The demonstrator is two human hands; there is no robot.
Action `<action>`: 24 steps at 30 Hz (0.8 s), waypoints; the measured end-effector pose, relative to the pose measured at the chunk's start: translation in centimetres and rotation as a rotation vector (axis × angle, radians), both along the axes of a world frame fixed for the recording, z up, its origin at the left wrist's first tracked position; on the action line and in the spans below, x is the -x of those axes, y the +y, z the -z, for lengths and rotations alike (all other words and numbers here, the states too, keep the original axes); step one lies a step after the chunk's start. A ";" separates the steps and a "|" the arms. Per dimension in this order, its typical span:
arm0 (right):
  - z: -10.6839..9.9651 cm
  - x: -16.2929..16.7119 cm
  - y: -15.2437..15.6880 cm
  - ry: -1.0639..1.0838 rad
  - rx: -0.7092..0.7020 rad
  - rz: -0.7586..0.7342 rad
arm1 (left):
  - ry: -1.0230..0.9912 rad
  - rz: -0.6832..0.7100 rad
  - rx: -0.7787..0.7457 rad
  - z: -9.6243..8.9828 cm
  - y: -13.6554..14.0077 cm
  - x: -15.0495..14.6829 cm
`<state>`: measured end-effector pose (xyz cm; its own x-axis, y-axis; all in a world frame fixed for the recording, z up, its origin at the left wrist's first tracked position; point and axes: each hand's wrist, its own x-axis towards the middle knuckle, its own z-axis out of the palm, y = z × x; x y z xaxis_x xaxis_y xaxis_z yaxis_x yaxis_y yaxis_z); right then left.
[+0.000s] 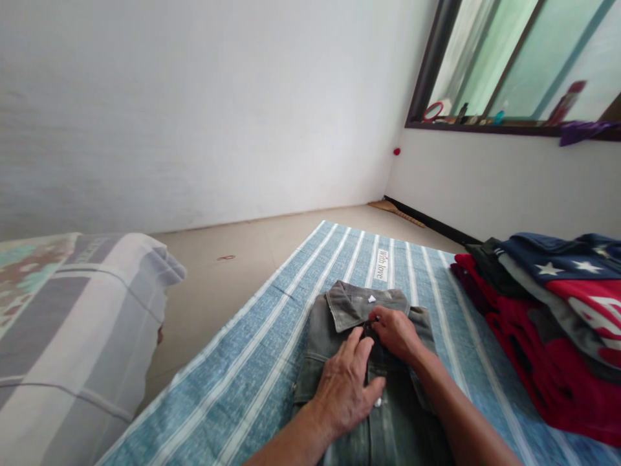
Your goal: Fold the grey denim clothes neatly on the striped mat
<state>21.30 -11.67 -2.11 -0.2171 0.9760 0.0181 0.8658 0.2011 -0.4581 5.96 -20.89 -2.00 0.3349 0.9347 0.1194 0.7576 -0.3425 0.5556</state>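
Two hands are laid on the jacket (349,336), spread flat on the striped mat (252,362); the left hand (344,388) is pressed down open-fingered, pinning the front; the right hand (395,333) is pinched narrowly at the placket below the collar (349,304); folded clothes (548,310) are stacked at the right.

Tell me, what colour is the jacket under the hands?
Faded grey-green denim jacket, seen in the head view; both hands rest on it.

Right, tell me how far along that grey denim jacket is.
Done: the grey denim jacket lies front up on the blue striped mat. In hand: the right hand pinches the placket below the collar while the left hand presses it flat. Left: it is not folded.
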 end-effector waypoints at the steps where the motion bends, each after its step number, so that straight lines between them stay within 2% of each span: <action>1: 0.0 0.0 -0.1 -0.001 -0.005 0.003 | 0.025 0.013 0.000 -0.1 -0.1 -0.1; 8: 0.2 -0.1 -0.5 -0.021 -0.032 -0.007 | 0.168 0.015 0.022 -1.0 -0.5 -0.5; 16: 0.8 0.4 -0.9 -0.122 -0.067 -0.006 | 0.224 0.042 -0.015 -0.9 -0.5 -0.6; 24: 1.4 0.7 -1.4 -0.154 -0.108 0.052 | 0.238 0.048 0.036 -1.3 -0.5 -0.7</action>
